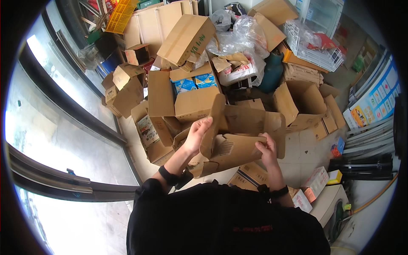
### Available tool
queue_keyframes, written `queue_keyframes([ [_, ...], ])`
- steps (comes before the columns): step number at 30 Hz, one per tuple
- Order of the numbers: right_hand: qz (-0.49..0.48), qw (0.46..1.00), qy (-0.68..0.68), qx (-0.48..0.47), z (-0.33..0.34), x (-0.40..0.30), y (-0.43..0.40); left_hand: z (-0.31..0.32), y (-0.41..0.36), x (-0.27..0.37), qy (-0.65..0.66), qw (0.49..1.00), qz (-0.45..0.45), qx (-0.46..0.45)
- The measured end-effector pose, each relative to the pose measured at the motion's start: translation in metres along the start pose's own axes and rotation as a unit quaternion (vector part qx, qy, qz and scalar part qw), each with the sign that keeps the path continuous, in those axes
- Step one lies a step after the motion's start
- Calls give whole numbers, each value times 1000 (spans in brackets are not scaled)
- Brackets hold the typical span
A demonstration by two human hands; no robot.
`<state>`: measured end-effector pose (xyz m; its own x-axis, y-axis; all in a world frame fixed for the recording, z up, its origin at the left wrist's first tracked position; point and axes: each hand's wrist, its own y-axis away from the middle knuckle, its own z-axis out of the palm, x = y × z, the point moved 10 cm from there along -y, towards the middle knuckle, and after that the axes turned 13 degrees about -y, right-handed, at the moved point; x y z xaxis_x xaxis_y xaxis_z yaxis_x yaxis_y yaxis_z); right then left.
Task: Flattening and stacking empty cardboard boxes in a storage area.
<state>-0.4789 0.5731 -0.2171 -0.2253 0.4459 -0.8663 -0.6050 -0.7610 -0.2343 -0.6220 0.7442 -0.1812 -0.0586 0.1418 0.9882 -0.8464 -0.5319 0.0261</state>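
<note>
Between my two hands is a brown cardboard box [239,148] with its flaps spread apart, held above the tiled floor in front of me. My left hand [199,132] pinches the edge of its left flap, thumb uppermost. At the near wall's right end, my right hand [267,148] grips the cardboard edge. The near wall is creased, and a strip of tape or label shows on it. Just beyond stands a larger open carton [194,102] with blue printed packages [194,82] inside. The bottom of the held box is mostly hidden.
An open empty carton [299,102] stands to the right. A closed carton [185,40] lies tilted on the pile ahead, beside clear plastic bags [245,35] and a dark gas cylinder [271,71]. Glass door panels [63,121] line the left; a white wire basket [314,47] lies back right.
</note>
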Motion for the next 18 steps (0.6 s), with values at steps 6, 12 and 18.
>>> queue_keyframes([
  [6,134,989,10,-62,14,19,6,-25,4,-41,150,979,-87,111],
  [12,64,974,198,-88,15,-14,31,-113,-16,-50,313,929,7,198],
  [18,21,917,392,-66,-33,-17,58,-123,-6,-24,359,929,-69,58],
])
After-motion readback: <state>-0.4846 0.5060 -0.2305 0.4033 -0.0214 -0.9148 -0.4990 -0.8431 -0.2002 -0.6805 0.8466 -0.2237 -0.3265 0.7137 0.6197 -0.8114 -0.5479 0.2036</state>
